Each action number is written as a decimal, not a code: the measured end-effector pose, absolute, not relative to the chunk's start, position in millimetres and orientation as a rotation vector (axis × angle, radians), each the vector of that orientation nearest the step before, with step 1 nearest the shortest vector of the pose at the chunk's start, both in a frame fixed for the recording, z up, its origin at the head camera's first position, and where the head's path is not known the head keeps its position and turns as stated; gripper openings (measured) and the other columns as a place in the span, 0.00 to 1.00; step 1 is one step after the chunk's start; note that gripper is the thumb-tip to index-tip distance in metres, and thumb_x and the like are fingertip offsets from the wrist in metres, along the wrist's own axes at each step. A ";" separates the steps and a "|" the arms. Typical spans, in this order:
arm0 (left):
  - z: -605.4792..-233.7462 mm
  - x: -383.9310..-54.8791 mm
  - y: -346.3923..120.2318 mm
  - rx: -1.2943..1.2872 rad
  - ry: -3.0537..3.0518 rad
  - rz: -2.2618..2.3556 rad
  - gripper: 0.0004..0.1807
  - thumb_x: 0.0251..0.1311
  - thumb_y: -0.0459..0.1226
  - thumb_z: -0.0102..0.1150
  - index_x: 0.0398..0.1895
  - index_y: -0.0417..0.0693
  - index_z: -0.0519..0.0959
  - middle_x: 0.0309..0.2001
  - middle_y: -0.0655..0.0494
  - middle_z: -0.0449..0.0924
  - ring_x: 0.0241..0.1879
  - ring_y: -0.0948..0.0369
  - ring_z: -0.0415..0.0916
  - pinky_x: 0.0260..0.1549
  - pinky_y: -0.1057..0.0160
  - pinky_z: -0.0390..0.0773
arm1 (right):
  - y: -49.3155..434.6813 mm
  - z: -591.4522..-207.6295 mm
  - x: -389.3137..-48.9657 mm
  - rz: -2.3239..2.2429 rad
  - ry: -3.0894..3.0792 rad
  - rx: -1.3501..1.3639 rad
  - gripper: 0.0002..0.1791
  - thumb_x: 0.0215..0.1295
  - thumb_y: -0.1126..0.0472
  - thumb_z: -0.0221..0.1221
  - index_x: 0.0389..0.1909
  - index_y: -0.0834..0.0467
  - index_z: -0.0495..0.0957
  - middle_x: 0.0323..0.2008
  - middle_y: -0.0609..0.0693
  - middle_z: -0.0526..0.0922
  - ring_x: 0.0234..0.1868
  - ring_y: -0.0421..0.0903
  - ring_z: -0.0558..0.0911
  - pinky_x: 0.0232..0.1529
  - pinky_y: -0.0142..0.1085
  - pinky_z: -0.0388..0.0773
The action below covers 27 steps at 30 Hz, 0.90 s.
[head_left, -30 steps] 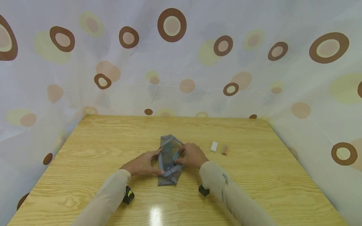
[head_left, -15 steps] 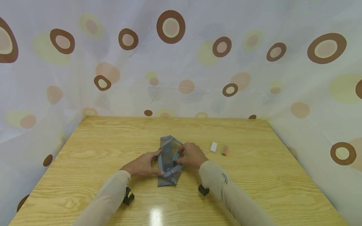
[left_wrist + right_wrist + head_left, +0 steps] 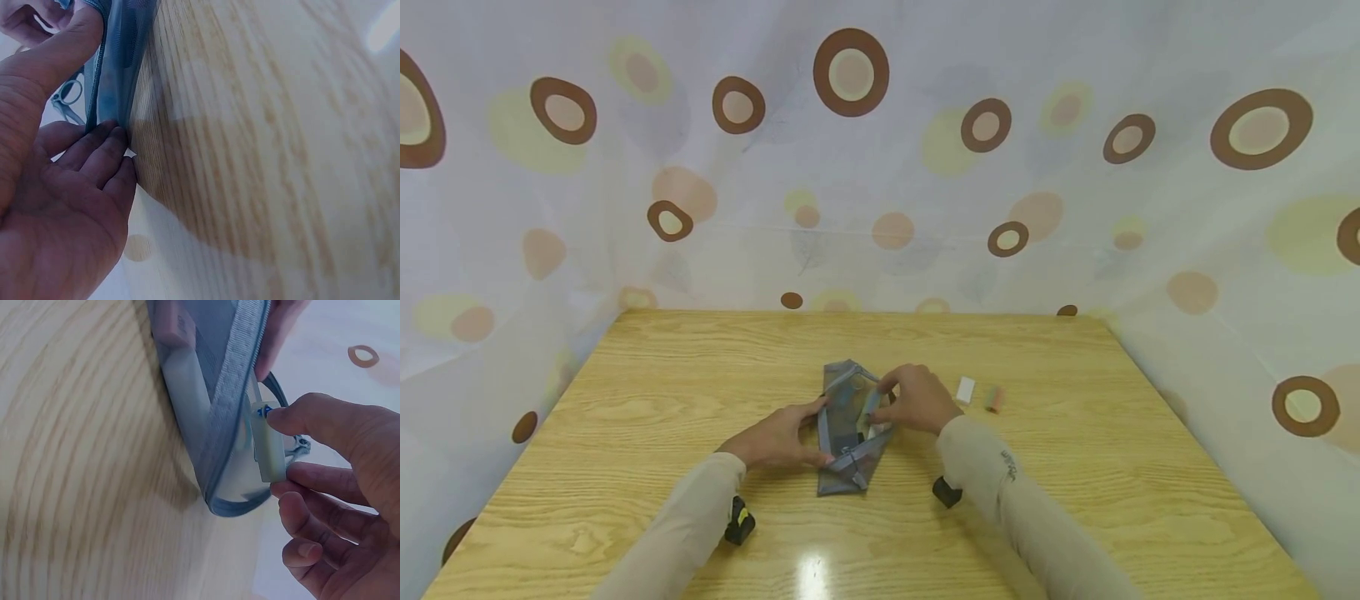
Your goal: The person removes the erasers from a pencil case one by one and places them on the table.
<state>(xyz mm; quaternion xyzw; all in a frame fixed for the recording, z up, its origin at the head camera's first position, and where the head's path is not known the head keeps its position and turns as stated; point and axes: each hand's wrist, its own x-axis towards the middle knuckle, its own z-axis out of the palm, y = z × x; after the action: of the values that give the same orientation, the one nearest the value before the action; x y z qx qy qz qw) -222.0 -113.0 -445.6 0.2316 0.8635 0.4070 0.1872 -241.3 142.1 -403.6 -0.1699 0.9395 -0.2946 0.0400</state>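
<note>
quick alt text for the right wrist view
The right hand pinches a small pale object at the mouth of an open zip pouch on a wooden table. A pinkish block and a longer white item show through its side.

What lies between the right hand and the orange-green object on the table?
In the head view, a white block lies between the right hand and the orange-green object.

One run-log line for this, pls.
left hand: holds gray pouch | right hand: pinches small item at pouch mouth | table: white block
</note>
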 end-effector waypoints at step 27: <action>-446.1 -222.0 -114.4 0.673 2.412 1.155 0.56 0.57 0.42 0.76 0.80 0.35 0.49 0.77 0.35 0.53 0.76 0.42 0.52 0.73 0.44 0.56 | 217.2 -386.2 -244.0 -0.895 2.955 -0.402 0.22 0.57 0.57 0.74 0.50 0.63 0.85 0.51 0.58 0.85 0.43 0.52 0.84 0.46 0.50 0.84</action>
<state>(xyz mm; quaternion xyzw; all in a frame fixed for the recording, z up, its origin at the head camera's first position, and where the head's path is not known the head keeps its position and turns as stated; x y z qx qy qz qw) -222.0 -114.4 -446.1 0.2396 0.8586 0.4111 0.1908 -244.0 217.2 -386.2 -0.1292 0.9490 -0.2873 0.0142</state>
